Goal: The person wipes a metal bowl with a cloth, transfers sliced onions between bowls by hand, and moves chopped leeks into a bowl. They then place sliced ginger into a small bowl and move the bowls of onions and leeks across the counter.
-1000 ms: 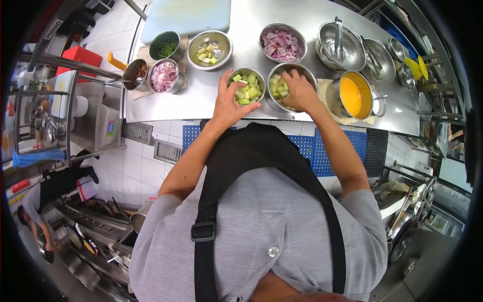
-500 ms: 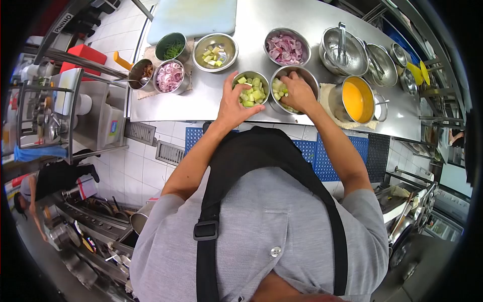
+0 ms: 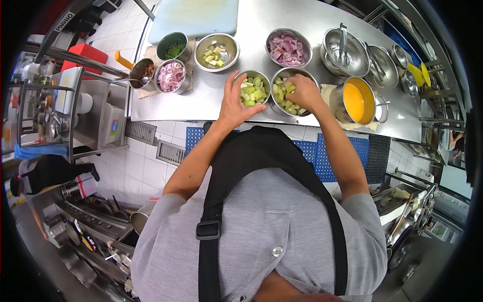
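Note:
My left hand (image 3: 235, 103) curves round the side of a small metal bowl (image 3: 257, 73), thumb at its near side and fingers at the far left rim. Chopped pale-green vegetable pieces (image 3: 253, 92) fill that bowl. Right beside it stands a larger metal bowl (image 3: 308, 76) with more of the same pieces. My right hand (image 3: 305, 94) reaches into this larger bowl, fingers bent together among the pieces; a green piece shows at the fingertips. Behind it sits a bowl of sliced red onion (image 3: 287, 50).
A metal bowl (image 3: 232, 56) holds a few pale chunks. To the left are containers of chopped onion (image 3: 172, 76), green herbs (image 3: 174, 49) and brown bits (image 3: 144, 73). A cutting board (image 3: 193, 17) lies behind. On the right stand a pot of orange liquid (image 3: 356, 101) and a strainer with tongs (image 3: 343, 45).
My right hand has drawn up and to the right in the larger bowl, uncovering more pieces. My left hand stays on the small bowl. A person at far left has shifted.

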